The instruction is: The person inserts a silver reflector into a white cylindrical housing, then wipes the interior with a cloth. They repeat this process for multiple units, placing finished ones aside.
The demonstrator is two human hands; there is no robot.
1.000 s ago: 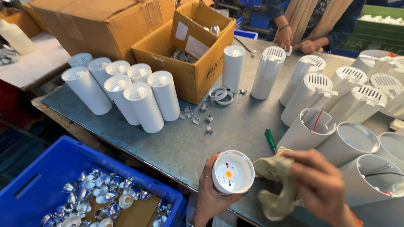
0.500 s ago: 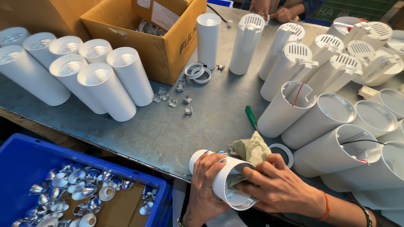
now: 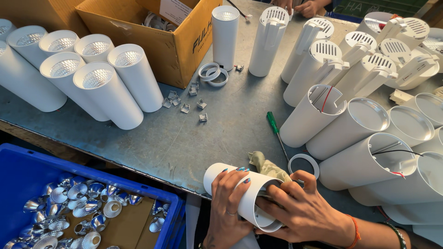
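Cylinder (image 3: 244, 196), white, gripped by left hand (image 3: 228, 203) and right hand (image 3: 302, 210) at the metal table (image 3: 184, 143) near edge; open strip ahead, lamp housings (image 3: 360, 124) crowding right, blue bin (image 3: 27, 175) below left.

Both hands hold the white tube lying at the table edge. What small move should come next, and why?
Probably stand the white tube upright on the metal table. The left hand and right hand hold it tilted over the edge, and the others stand.
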